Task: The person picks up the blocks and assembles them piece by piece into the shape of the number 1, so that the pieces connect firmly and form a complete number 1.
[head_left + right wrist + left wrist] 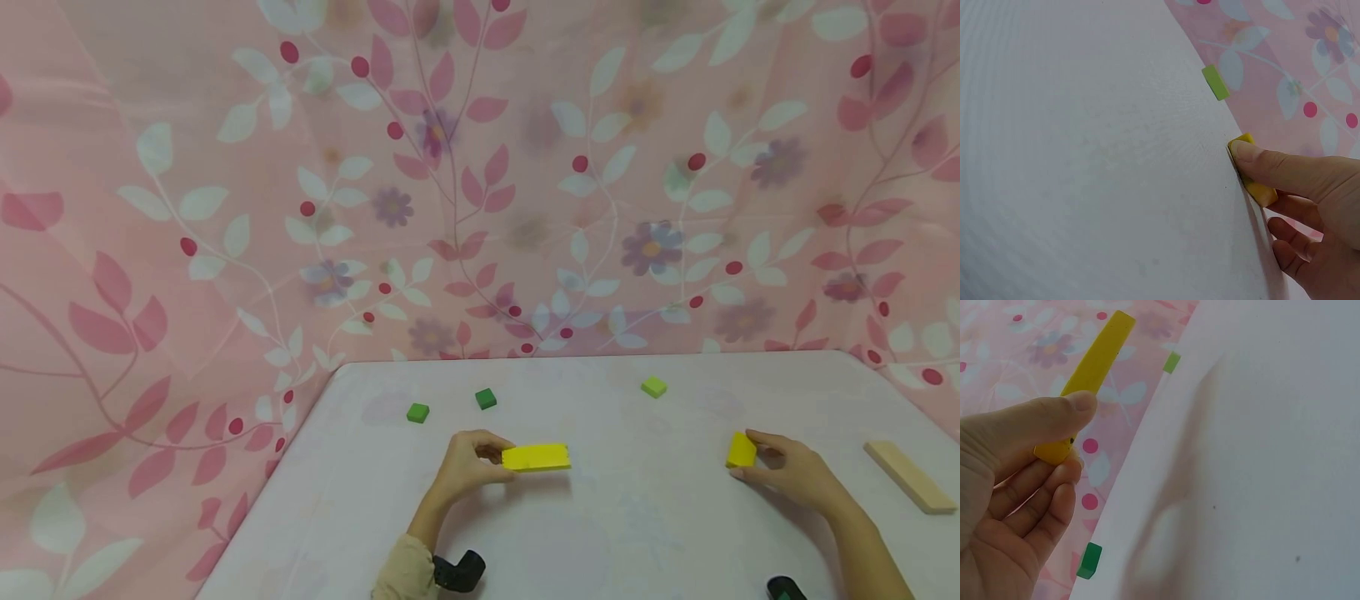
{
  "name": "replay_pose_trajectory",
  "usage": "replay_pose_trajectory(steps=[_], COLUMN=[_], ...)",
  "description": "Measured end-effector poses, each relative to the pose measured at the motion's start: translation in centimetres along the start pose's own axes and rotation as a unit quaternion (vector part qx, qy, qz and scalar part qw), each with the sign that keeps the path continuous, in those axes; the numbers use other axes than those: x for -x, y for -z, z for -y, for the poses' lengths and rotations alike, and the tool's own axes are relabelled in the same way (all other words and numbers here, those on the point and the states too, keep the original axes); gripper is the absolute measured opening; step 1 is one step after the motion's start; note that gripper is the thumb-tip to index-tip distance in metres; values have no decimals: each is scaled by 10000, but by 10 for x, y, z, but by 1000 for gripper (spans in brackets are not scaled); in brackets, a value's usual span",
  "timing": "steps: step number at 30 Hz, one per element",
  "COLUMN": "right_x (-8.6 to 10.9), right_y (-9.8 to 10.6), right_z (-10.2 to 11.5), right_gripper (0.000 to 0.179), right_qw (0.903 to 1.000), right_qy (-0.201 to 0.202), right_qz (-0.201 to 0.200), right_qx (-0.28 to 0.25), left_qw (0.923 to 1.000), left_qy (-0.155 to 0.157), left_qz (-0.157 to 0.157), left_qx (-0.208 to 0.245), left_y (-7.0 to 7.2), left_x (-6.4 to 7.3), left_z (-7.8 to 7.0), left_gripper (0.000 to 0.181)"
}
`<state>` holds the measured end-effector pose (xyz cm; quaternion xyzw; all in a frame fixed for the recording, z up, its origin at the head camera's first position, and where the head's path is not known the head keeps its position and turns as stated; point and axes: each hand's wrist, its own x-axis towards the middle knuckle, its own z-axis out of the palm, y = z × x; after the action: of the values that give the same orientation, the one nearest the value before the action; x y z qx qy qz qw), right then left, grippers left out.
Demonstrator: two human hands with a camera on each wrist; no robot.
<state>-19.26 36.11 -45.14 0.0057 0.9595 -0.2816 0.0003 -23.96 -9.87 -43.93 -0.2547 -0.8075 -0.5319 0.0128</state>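
A long yellow block (537,457) is pinched at one end between the thumb and fingers of my left hand (470,463). It is held level above the white table, its shadow falling below, and in the left wrist view the yellow block (1099,356) points away from the thumb. Over on the right, my right hand (797,473) pinches a shorter yellow block (741,450) by thumb and fingers. That short yellow block (1262,191) looks low near the table surface in the right wrist view; whether it touches cannot be told.
Two dark green blocks (486,398) lie at the back left of the white table (600,533). A light green block (654,387) is at the back, right of centre. A plain wooden plank (909,477) rests at the right edge. Behind hangs a pink floral cloth (525,233).
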Motion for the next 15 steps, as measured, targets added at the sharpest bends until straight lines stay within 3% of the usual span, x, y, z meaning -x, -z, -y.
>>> replay_pose_trajectory(steps=[6, 15], right_x=[-1, -1], right_y=[-1, -1], right_z=[0, -1], right_gripper=[81, 82], right_qw=[10000, 10000], right_qy=[-65, -80], right_qz=[51, 34], right_qx=[3, 40], left_qw=[9998, 9988], left_qy=[-66, -121], left_qz=[202, 471], left_qx=[-59, 76], left_y=[-12, -32], left_x=[-1, -3], left_z=[-11, -6], left_gripper=[28, 30])
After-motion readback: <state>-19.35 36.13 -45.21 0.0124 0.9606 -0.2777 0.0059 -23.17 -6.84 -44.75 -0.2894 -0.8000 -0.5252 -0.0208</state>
